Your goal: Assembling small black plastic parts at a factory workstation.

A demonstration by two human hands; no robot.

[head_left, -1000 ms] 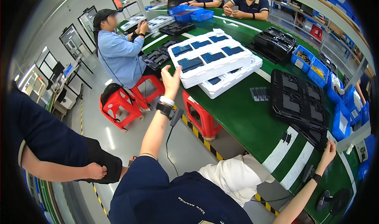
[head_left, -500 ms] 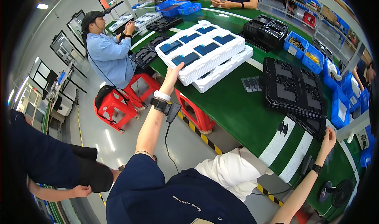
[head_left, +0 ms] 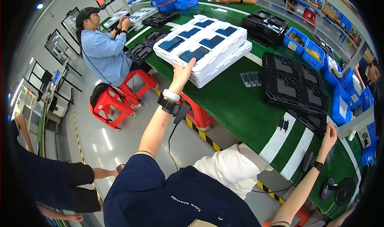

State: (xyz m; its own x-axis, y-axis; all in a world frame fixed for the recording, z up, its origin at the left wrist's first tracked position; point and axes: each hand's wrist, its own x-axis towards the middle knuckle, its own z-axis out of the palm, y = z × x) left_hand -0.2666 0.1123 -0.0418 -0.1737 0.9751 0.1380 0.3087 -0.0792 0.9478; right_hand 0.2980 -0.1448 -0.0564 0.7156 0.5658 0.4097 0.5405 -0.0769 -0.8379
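Observation:
A stack of white foam trays stands on the green table, with dark blue flat rectangular panels in the top tray's recesses. My left hand grips its near corner, thumb on the upper edge and fingers against the side. To the right lies a stack of black plastic trays, its lowest tray turned askew and jutting toward me. At that tray's near right corner my right hand has its fingers bent round the edge; the fingertips are partly hidden.
A clear strip with grey rectangles and a small black part lie between the stacks. Blue bins line the right side. A small black fan stands near right. Red stools and a seated co-worker are at left.
The upper white trays now sit more squarely over the lower ones, which stuck out before. Both hands keep their holds. The view has shifted slightly, and a bystander at left has moved.

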